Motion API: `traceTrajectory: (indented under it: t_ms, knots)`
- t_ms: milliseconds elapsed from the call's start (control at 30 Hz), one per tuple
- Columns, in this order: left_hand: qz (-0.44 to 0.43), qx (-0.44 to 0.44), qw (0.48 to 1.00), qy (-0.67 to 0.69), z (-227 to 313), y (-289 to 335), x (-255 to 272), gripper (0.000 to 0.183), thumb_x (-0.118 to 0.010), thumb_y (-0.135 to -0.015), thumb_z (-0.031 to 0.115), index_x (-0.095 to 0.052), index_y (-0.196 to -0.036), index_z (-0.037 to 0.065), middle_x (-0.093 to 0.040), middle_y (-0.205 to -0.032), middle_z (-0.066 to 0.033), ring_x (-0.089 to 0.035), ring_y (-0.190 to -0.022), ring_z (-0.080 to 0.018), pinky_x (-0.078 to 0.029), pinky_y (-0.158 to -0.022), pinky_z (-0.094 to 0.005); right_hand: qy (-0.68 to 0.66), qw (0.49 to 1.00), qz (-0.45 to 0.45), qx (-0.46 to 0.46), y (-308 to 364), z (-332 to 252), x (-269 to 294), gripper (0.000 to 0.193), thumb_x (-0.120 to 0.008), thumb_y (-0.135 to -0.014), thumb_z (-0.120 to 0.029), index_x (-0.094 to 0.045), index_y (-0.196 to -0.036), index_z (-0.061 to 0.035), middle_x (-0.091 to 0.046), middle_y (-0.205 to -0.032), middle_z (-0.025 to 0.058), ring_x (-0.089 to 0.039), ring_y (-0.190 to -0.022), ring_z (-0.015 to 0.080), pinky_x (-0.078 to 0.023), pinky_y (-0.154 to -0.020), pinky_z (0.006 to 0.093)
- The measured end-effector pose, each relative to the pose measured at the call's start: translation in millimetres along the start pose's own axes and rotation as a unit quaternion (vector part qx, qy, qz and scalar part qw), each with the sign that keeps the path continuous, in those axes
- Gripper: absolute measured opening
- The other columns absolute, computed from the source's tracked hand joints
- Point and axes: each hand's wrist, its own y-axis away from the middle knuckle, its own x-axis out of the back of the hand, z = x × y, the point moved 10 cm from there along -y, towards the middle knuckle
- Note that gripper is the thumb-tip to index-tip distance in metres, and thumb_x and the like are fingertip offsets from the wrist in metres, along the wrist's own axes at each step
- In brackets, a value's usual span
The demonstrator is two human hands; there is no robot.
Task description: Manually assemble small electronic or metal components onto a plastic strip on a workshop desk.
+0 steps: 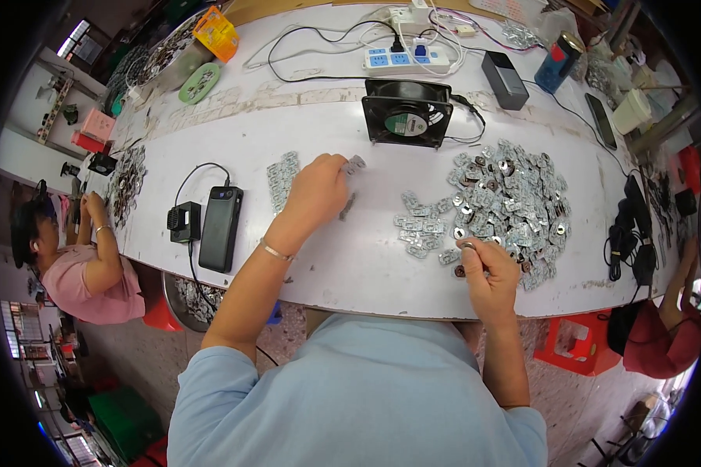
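Note:
My left hand (pixel 317 189) is closed over the middle of the table, fingertips pinching a few small grey metal plates (pixel 354 164). Just below them another short grey strip of plates (pixel 347 207) rests on the table. To that hand's left lie rows of flat silver plates (pixel 281 177), partly covered by the hand. At the near edge of a large heap of small metal parts (pixel 514 202), my right hand (pixel 491 279) is closed, thumb against fingers; what it pinches is too small and hidden to make out. A loose group of silver plates (pixel 422 226) lies left of the heap.
Beyond my hands stands a black fan (pixel 407 114), with a power strip (pixel 406 59) and cables behind it. A black power bank (pixel 221 229) lies at left, a dark box (pixel 505 80) far right. One person (pixel 89 265) sits left, another (pixel 666 335) right.

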Motion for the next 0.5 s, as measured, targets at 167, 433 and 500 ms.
traceTrajectory:
  t_ms: [167,433,500]
  knots:
    - [-0.179,0.002,0.834,0.522,48,26,1,0.022,-0.049,-0.097,0.004,-0.062,-0.113,-0.003,-0.062,-0.09,-0.0038,-0.062,-0.079,-0.0098,-0.051,-0.069,-0.0248,-0.107,0.986,-0.071,-0.104,-8,3,-22,0.015,-0.061,-0.09,-0.006,-0.069,-0.098,0.0029,-0.059,-0.069,0.0043,-0.051,-0.06,0.0098,-0.04,-0.055,0.0255]
    - [-0.23,-0.056,0.824,0.514,82,44,6,0.026,-0.05,-0.094,0.001,-0.062,-0.117,-0.001,-0.065,-0.092,-0.0061,-0.06,-0.071,-0.0106,-0.051,-0.066,-0.0244,-0.119,0.981,-0.14,-0.066,-40,-31,-44,0.016,-0.058,-0.092,-0.01,-0.067,-0.095,0.0035,-0.057,-0.067,0.0042,-0.049,-0.061,0.0105,-0.04,-0.056,0.027]
    - [-0.236,-0.064,0.832,0.498,86,44,7,0.026,-0.05,-0.094,0.001,-0.062,-0.117,-0.001,-0.065,-0.09,-0.0058,-0.06,-0.071,-0.0104,-0.051,-0.065,-0.0243,-0.117,0.979,-0.153,-0.067,-39,-30,-46,0.016,-0.059,-0.092,-0.011,-0.067,-0.093,0.0033,-0.057,-0.067,0.0045,-0.049,-0.061,0.0108,-0.039,-0.056,0.0272]
